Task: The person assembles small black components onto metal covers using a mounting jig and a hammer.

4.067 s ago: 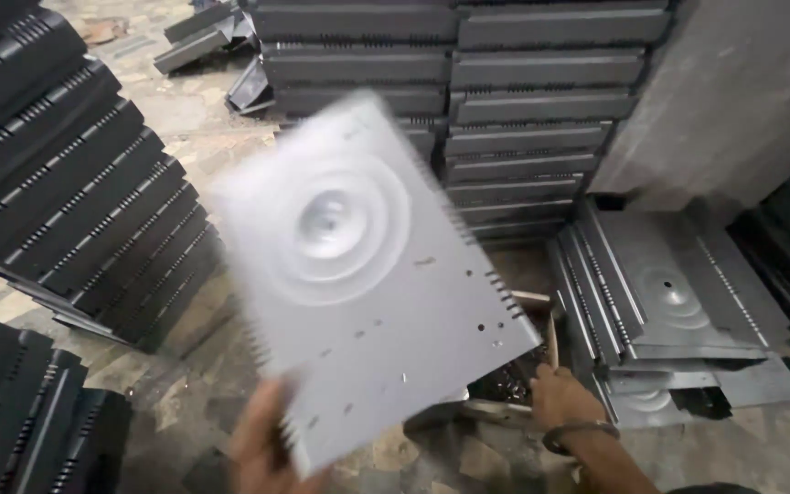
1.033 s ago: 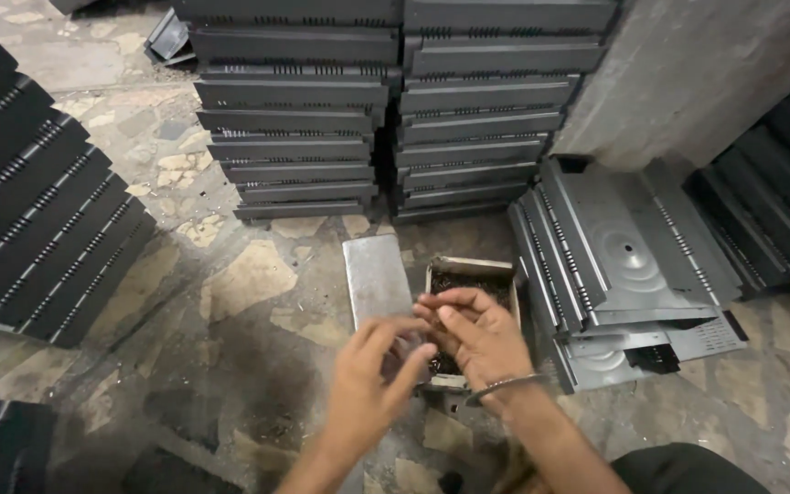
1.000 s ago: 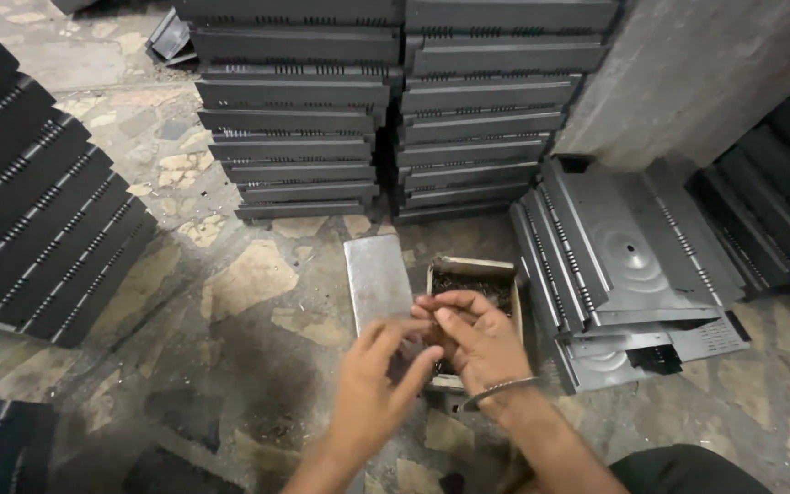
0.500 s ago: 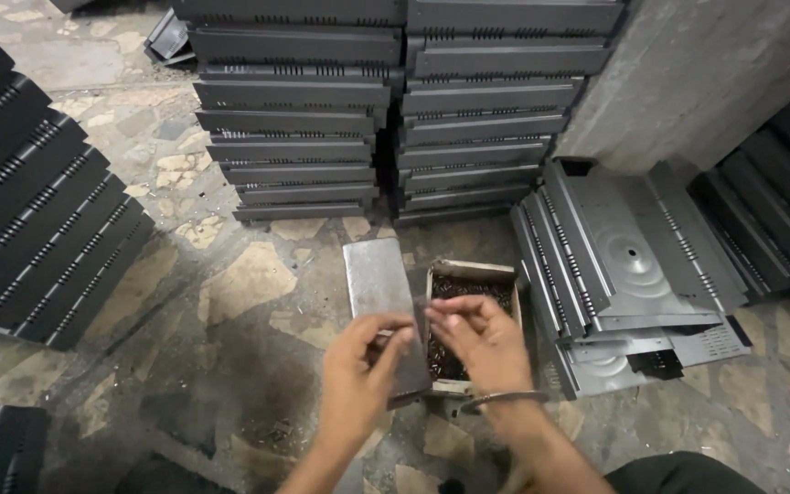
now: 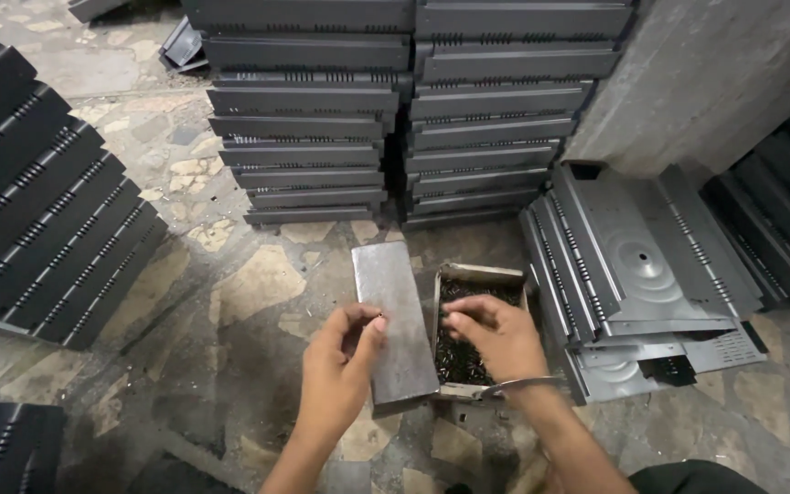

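Screw-picking step: right hand [image 5: 496,334] is pinched into small tray [image 5: 480,274] of screws; left hand [image 5: 345,366], beside tray, pinches one small piece; careful fingertip grip is needed next.

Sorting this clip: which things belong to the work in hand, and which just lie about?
In hand:
left hand, pinching something tiny
right hand, over the small box of dark small parts
grey metal block

Lying about:
stacked black panels
grey stamped panels
stone floor

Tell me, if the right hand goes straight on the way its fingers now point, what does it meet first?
Probably the grey metal block: the right hand points left over the tray of small dark parts, though its height is unclear.
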